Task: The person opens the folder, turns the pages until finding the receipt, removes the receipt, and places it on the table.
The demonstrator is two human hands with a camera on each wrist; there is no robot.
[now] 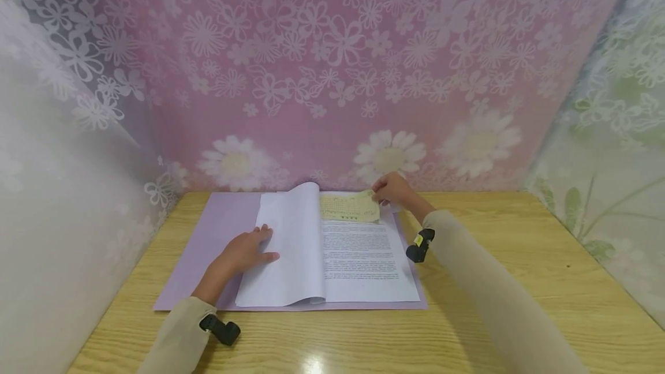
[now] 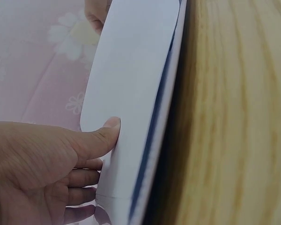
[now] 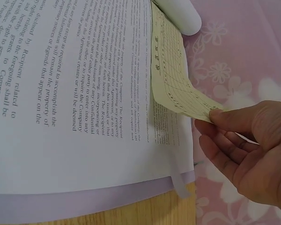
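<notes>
A purple folder [image 1: 189,270] lies spread on the table with a stack of white printed pages [image 1: 363,258] in it. My left hand [image 1: 249,250] rests with its fingers spread on the turned-over sheets [image 1: 293,253], which curve up near the middle. In the left wrist view the thumb [image 2: 110,129] lies along the paper. At the top of the right-hand page is a small yellowish printed slip [image 1: 348,208]. My right hand [image 1: 395,190] pinches its right corner between thumb and fingers. The right wrist view shows that corner of the slip [image 3: 178,89] raised off the page.
The wooden table [image 1: 519,270] runs out to both sides and in front of the folder. A pink flowered cloth [image 1: 332,103] hangs right behind it. Pale cloth walls stand at left and right. A light ribbon-like strip [image 3: 179,180] hangs over the folder's edge.
</notes>
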